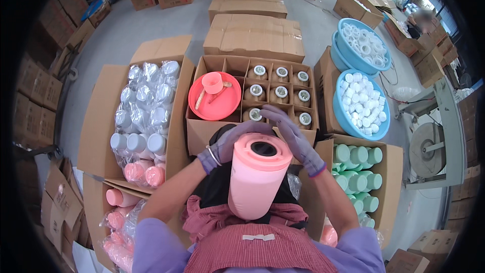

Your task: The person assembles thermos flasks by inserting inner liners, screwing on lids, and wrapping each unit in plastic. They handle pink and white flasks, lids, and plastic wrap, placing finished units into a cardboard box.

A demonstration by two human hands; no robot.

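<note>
A large pink flask body (257, 187) stands tilted in my lap, its pink ringed top showing a dark round opening. My left hand (235, 141), in a grey-purple glove, curves round the left and far side of that top, with fingertips hidden or close to its edge. On the other side my right hand (295, 144), gloved too, has its fingers stretched out past the far edge and its palm near the flask's right side. Just beyond, a divided carton (202, 134) holds several round-mouthed flask liners (256, 91).
A red plate (230, 106) with a pink cup (212, 83) lies on that carton. At left, a box holds bagged white-capped bottles (136, 142) above pink ones (116, 197). Blue basins (339, 114) with white caps and rings, and green bottles (358, 155), stand right. A grey machine (429, 146) is farther right.
</note>
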